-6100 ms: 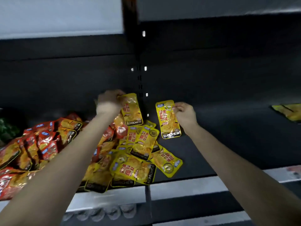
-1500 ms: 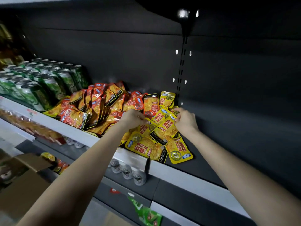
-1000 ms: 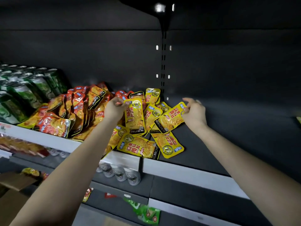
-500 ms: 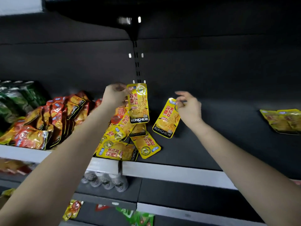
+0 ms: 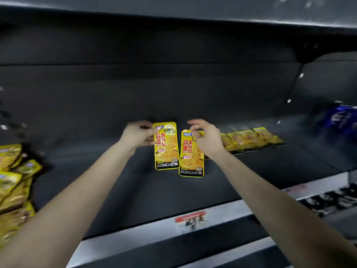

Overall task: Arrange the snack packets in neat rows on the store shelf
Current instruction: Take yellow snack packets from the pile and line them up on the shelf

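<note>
Here the shelf point(image 5: 135, 190) is a wide dark deck, bare across its middle, with a pale price rail point(image 5: 222, 213) along the front edge. At its left end a loose pile point(image 5: 11, 180) of yellow packets lies heaped and overlapping. Toward the right a short row point(image 5: 249, 139) of the same packets lies flat, edge to edge, near the back. Blue packs point(image 5: 342, 117) sit blurred at the far right.

Between pile and row, both arms reach in. The left grip point(image 5: 138, 135) pinches the left packet point(image 5: 166, 149) by its top left corner, thumb and fingers curled on the seal. The right grip point(image 5: 207, 140) pinches the right packet point(image 5: 191, 159) by its top edge, with its other fingers spread loose. Both packets hang upright with the print facing out, side by side and nearly touching, the right one a little lower. As far as can be told, they are above the deck rather than on it.

The step in hand looks like the carry from pile to row: two packets held, not yet laid. The next move calls for tipping each flat. The right packet should go first, butted against the near end of the row, then the left packet beside it, edges square and print the same way up.
</note>
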